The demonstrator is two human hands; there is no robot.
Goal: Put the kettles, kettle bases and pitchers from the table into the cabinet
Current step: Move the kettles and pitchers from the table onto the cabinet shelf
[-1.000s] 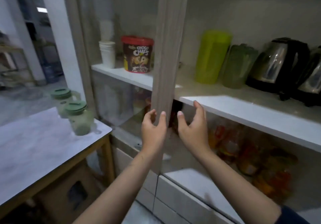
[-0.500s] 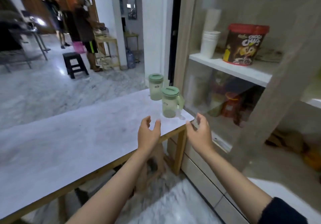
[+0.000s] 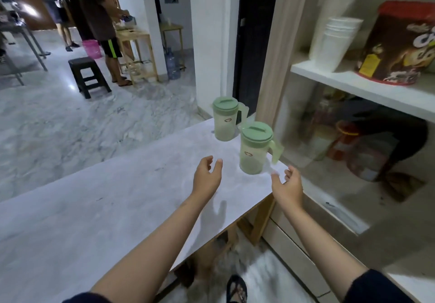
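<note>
Two translucent pitchers with green lids stand at the far right corner of the marble-top table point(image 3: 94, 208). The nearer pitcher point(image 3: 254, 148) has its handle pointing right; the farther pitcher point(image 3: 225, 121) stands behind it to the left. My left hand point(image 3: 207, 176) hovers over the table just left of the nearer pitcher, fingers relaxed, holding nothing. My right hand point(image 3: 288, 186) hangs open near the table's right edge, just right of and below that pitcher. The cabinet point(image 3: 353, 84) stands right of the table.
On the cabinet's white shelf sit stacked white cups point(image 3: 334, 41) and a brown cereal tub point(image 3: 400, 43); jars show dimly below behind glass. A black stool point(image 3: 88, 75), a pink bucket point(image 3: 92, 48) and standing people point(image 3: 98, 20) are across the marble floor.
The view swung left from the cabinet shelf with kettles to the table. Both hands left the cabinet door frame and moved toward the nearer pitcher, drawing closer to it.
</note>
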